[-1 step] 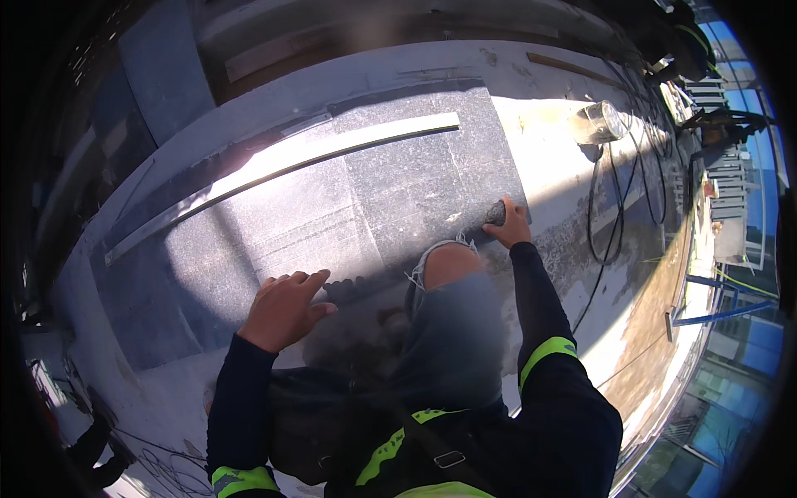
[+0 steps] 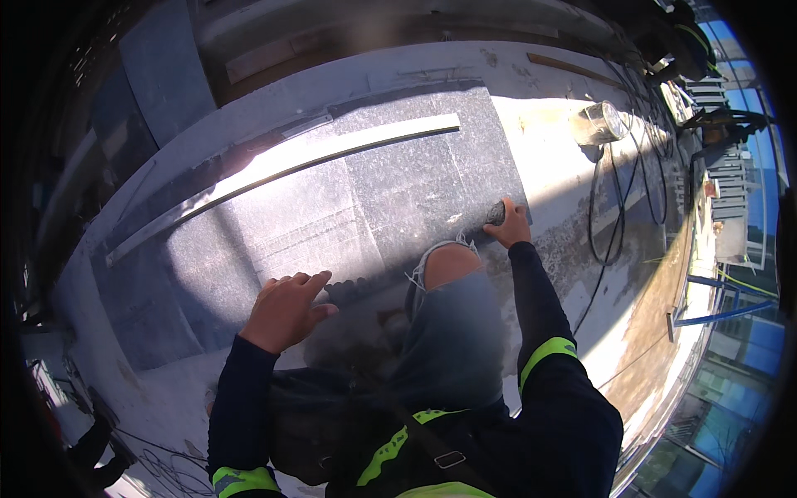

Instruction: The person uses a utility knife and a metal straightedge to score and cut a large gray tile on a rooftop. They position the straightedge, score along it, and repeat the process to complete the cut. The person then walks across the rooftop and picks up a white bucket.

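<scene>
My right hand (image 2: 509,223) is closed round a small dark grey, rough-looking lump (image 2: 496,213) at the near right corner of the large speckled grey slabs (image 2: 407,178). What the lump is, I cannot make out. My left hand (image 2: 286,309) rests at the near edge of the slabs with its fingers apart and nothing in them. Just right of its fingertips is a row of several dark rounded shapes (image 2: 346,289), partly in shadow. A long pale straight bar (image 2: 307,152) lies across the slabs toward their far side. My bent knee (image 2: 452,266) is between my hands.
A whitish bucket (image 2: 599,123) lies at the far right on the pale floor. Black cables (image 2: 618,212) loop beside it. A wooden strip (image 2: 573,70) lies farther back, and a blue metal frame (image 2: 722,314) is at the right. Another person (image 2: 685,46) shows at the upper right.
</scene>
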A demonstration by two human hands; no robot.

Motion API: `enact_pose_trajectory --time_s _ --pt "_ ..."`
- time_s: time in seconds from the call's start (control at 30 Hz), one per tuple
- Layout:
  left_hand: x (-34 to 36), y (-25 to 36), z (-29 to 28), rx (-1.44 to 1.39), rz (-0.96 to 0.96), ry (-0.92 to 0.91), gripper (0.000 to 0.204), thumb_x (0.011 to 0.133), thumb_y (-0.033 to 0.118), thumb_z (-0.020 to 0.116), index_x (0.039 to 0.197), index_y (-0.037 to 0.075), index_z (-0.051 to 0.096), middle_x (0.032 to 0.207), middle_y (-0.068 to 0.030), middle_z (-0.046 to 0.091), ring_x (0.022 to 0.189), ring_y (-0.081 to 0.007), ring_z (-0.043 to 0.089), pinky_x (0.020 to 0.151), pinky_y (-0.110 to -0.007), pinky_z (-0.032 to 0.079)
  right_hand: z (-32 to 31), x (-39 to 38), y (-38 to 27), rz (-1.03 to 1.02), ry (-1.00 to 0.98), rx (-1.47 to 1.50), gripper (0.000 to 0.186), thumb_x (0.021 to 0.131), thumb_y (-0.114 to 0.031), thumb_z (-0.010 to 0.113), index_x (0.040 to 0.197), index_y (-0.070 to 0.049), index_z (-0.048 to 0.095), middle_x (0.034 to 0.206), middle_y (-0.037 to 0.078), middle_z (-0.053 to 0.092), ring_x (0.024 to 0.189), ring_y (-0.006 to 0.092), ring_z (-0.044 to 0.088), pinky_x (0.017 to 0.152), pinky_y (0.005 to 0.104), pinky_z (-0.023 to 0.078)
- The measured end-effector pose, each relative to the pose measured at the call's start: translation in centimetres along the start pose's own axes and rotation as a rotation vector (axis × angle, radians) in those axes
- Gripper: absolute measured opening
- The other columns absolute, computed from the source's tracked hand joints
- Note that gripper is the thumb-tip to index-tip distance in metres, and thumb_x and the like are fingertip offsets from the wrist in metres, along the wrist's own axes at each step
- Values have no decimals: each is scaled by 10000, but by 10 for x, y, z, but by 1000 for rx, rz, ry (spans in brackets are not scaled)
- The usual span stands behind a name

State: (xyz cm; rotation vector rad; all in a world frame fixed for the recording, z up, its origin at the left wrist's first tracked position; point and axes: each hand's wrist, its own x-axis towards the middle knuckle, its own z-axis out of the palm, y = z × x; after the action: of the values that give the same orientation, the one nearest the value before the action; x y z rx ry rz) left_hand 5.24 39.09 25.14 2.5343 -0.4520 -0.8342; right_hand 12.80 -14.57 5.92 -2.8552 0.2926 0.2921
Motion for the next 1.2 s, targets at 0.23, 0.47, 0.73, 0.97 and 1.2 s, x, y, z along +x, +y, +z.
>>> enact_pose_trajectory --time_s 0.23,0.47,0.73,0.97,1.2 --pt "-8 5 3 25 11 58 517 960 452 697 1371 154 599 1123 -129 719 1080 -320 699 992 -488 480 -9 54 -132 -267 -35 38 925 703 -384 890 1507 -157 494 1355 220 536 1238 425 590 1039 501 513" --pt "-16 18 6 64 -21 8 573 960 478 685 1423 160 575 1181 -131 720 1096 -333 699 988 -473 496 -14 141 -332 -432 -38 93 862 753 -396 851 1504 -170 493 1360 231 534 1234 438 601 1057 489 519" --pt "-32 35 21 51 26 124 555 939 405 714 1409 145 576 1189 -120 707 1121 -321 695 984 -481 492 40 182 -382 -398 -8 101 686 789 -258 779 1430 -110 587 1433 258 520 1275 454 573 1085 490 505" --pt "-38 33 25 55 13 119 585 930 422 717 1429 157 565 1202 -119 701 1127 -307 695 997 -469 503 60 137 -437 -558 20 182 828 809 -263 726 1581 -165 443 1602 322 370 1292 527 560 1126 496 474" --pt "-27 45 23 81 53 59 599 935 432 702 1452 172 547 1224 -133 686 1156 -316 683 1010 -466 504 96 134 -475 -664 -173 50 832 864 -266 647 1639 -235 348 1723 223 198 1439 479 463 1180 533 415"
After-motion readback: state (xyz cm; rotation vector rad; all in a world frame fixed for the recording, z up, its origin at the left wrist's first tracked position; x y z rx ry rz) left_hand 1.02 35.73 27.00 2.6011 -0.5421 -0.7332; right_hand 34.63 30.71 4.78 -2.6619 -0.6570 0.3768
